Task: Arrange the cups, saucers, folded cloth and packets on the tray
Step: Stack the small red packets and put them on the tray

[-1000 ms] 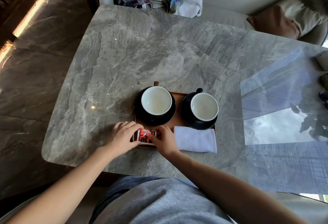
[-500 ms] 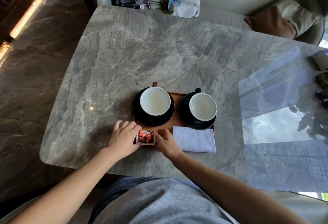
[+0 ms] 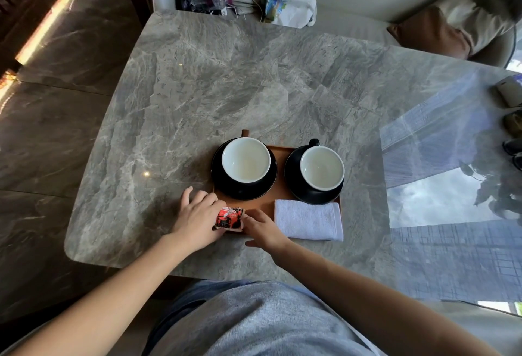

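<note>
A brown tray [image 3: 279,155] lies near the table's front edge. Two white-lined cups stand on black saucers on it: the left cup [image 3: 245,159] on its saucer [image 3: 223,183], the right cup [image 3: 322,168] on its saucer [image 3: 293,183]. A folded white cloth [image 3: 308,219] covers the tray's front right corner. Red and black packets [image 3: 229,218] sit at the front left corner, pinched between my left hand [image 3: 197,218] and my right hand [image 3: 261,228]. Both hands touch the packets from either side.
The grey marble table [image 3: 226,87] reaches far back and to the right, where small dark objects [image 3: 512,129] lie at the edge. Bags and cables [image 3: 240,0] rest on the seat behind the table. A cushion [image 3: 440,31] lies at the back right.
The packets have tilted up slightly between my fingers. My left hand has slid a little closer over the tray's corner; the right hand stays against the packets.
</note>
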